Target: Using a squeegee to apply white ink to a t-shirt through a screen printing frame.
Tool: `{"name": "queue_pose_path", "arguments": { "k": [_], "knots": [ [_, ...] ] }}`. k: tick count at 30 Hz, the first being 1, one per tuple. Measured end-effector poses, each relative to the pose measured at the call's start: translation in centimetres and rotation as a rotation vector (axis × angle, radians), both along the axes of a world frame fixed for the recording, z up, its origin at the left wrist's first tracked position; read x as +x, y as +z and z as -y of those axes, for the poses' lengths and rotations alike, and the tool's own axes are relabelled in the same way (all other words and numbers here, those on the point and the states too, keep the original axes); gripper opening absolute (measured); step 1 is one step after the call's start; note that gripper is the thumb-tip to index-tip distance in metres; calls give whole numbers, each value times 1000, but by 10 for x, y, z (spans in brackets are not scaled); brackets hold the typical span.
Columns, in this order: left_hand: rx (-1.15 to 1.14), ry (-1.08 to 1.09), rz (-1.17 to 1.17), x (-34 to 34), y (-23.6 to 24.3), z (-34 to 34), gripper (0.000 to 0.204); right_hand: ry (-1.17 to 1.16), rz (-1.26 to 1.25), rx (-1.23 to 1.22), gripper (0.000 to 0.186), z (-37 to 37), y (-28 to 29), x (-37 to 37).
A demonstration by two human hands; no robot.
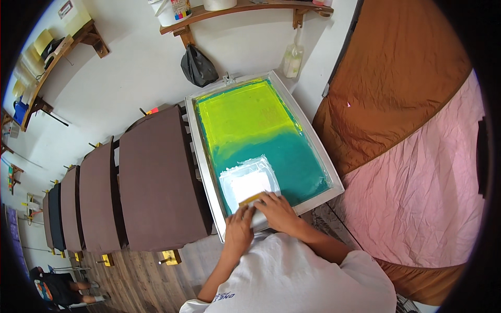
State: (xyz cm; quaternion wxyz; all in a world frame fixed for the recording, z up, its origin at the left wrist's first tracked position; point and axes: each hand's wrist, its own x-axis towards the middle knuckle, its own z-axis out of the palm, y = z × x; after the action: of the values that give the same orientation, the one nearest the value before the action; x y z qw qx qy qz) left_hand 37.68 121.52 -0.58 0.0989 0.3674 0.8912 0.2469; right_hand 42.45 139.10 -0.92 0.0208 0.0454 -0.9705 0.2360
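Observation:
A screen printing frame [334, 183] holds a mesh with a lime yellow-green upper area [242, 107] and a teal lower area [297, 169]. In its lower left is a pale square [245, 175] with white ink. My left hand [239, 224] and my right hand [275, 211] grip a squeegee [250, 199] with a yellowish edge, at the bottom of that square near the frame's near side. The fingers of both hands are curled over it.
Several fabric-covered platens [156, 177] line the left over a wooden floor [135, 276]. A person [52, 287] sits at the lower left. Shelves [219, 10] with tubs and hanging bags [198, 65] are on the wall. Brown and pink fabric [402, 188] drapes at the right.

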Motion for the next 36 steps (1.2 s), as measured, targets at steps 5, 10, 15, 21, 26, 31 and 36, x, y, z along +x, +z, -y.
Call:
{"name": "queue_pose_path", "arguments": {
  "k": [5,10,15,21,26,31,36],
  "knots": [
    [-2,-91,161,-27,30,-5,52,22,248,18,29,-7,35,-17],
    [86,-24,9,-99,6,-41,45,-99,108,4,31,-35,10,-88],
    [110,-86,-48,-79,-14,-34,53,-122,-20,-32,37,-28,-12,-60],
    [68,-81,38,1,13,-3,63,-106,96,-45,50,4,21,17],
    [-75,-46,129,-43,27,-20,50,-9,220,-12,34,-22,34,-34],
    [106,71,27,-99,16,-39,47,-43,-8,48,36,-26,-2,-100],
    [-5,41,43,-43,3,-15,59,-12,-48,3,36,-2,-18,-42]
  ]
}}
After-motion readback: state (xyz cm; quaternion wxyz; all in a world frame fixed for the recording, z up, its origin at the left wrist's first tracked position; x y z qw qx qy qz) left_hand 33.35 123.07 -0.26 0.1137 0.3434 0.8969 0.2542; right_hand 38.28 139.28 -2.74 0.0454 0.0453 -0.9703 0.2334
